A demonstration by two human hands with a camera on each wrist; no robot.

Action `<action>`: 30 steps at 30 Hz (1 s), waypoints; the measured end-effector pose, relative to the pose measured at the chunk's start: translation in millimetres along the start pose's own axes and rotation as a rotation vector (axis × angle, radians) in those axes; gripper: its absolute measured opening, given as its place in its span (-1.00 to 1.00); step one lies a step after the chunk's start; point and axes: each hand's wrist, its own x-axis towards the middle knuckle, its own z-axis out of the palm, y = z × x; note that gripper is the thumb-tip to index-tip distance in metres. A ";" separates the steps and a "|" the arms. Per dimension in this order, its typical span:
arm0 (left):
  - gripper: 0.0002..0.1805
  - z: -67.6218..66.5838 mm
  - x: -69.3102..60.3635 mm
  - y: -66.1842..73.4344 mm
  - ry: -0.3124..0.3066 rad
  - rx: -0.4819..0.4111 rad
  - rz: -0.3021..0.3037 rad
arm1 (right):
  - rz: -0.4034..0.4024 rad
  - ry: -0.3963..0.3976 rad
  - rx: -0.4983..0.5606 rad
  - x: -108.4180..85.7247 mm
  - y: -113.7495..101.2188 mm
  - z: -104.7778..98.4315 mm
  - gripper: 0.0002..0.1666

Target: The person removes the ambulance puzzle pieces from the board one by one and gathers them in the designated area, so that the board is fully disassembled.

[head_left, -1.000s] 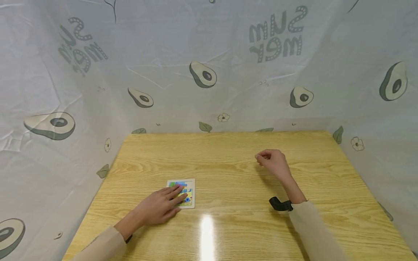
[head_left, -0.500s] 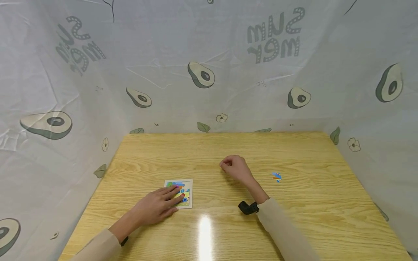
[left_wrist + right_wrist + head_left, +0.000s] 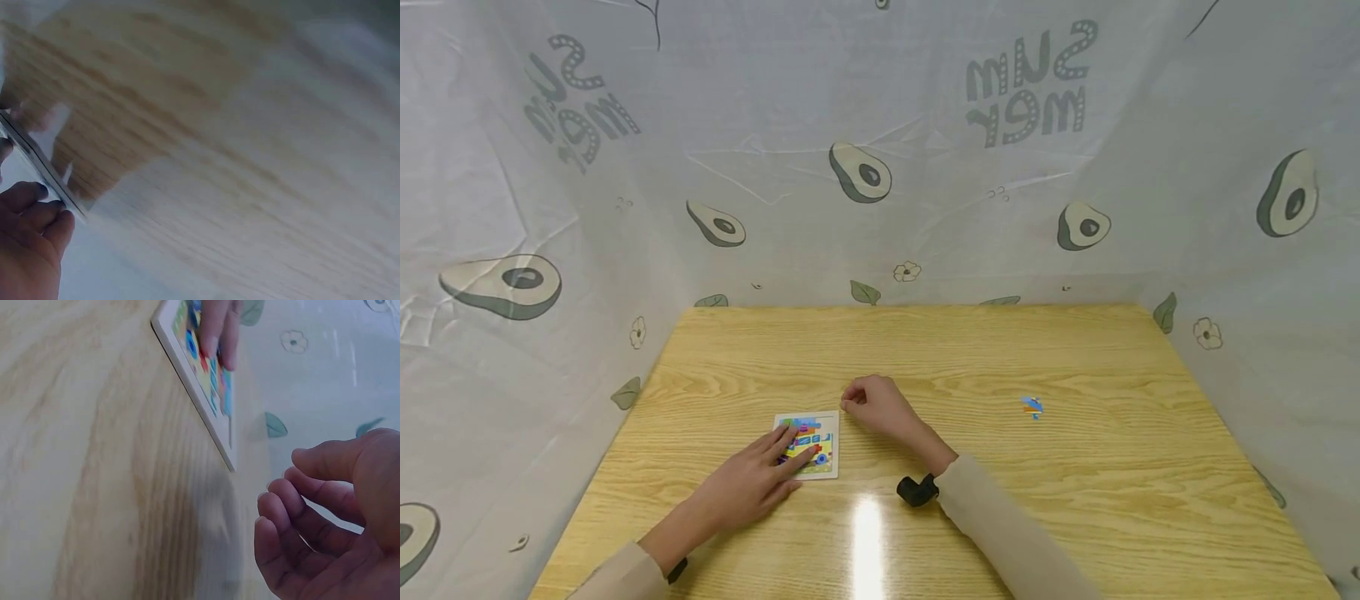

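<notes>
A small square jigsaw puzzle board (image 3: 836,443) with a white rim and a colourful vehicle picture lies on the table, left of the middle. A pale unfilled patch shows near its top right corner. My left hand (image 3: 752,479) rests on it, fingers stretched over the picture. Just beyond the board's upper right corner is my right hand (image 3: 880,408), thumb and fingers loosely bent. In the right wrist view, no object shows between those fingertips (image 3: 300,456). A loose blue and orange puzzle piece (image 3: 1032,407) lies on the right side of the table.
The wooden table (image 3: 1112,500) carries a bright light reflection near its front. A pale curtain (image 3: 760,100) with avocado prints stands behind it and along both sides. A black band with a camera (image 3: 917,490) sits on the right wrist.
My right hand has swept left from the right side of the table to the puzzle board, uncovering the loose puzzle piece. My left hand stays on the board, hardly shifting.
</notes>
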 end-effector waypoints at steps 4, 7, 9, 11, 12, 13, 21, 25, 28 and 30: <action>-0.43 0.2 -0.3 -1.6 -0.008 0.004 -0.001 | -0.018 -0.033 -0.011 2.4 -6.8 14.6 -0.87; -0.43 1.2 0.4 -2.6 0.005 0.022 0.023 | -0.026 -0.046 -0.024 2.2 -9.3 24.7 -0.87; -0.44 2.0 1.1 -2.9 0.015 0.038 0.044 | -0.027 -0.050 -0.047 1.3 -10.6 30.5 -0.86; -0.44 2.7 1.7 -3.2 0.024 0.054 0.060 | -0.031 -0.046 -0.080 0.3 -11.8 35.3 -0.85; -0.44 2.8 1.7 -3.3 0.027 0.059 0.065 | -0.029 -0.043 -0.099 -0.2 -12.4 37.4 -0.84; -0.44 3.0 1.8 -3.4 0.030 0.064 0.069 | -0.028 -0.039 -0.119 -0.6 -13.1 39.4 -0.84; -0.42 2.3 1.0 -3.8 0.048 0.079 0.075 | -0.026 -0.039 -0.214 -0.6 -17.9 51.6 -0.78; -0.41 2.1 1.1 -3.0 0.042 0.071 0.070 | 0.006 -0.035 -0.260 -0.5 -21.2 55.6 -0.74; -0.41 2.1 1.3 -2.1 0.038 0.063 0.063 | 0.030 -0.026 -0.290 0.4 -22.5 57.9 -0.74; -0.41 2.5 1.4 -1.2 0.040 0.060 0.058 | 0.042 -0.023 -0.300 0.8 -23.4 58.7 -0.73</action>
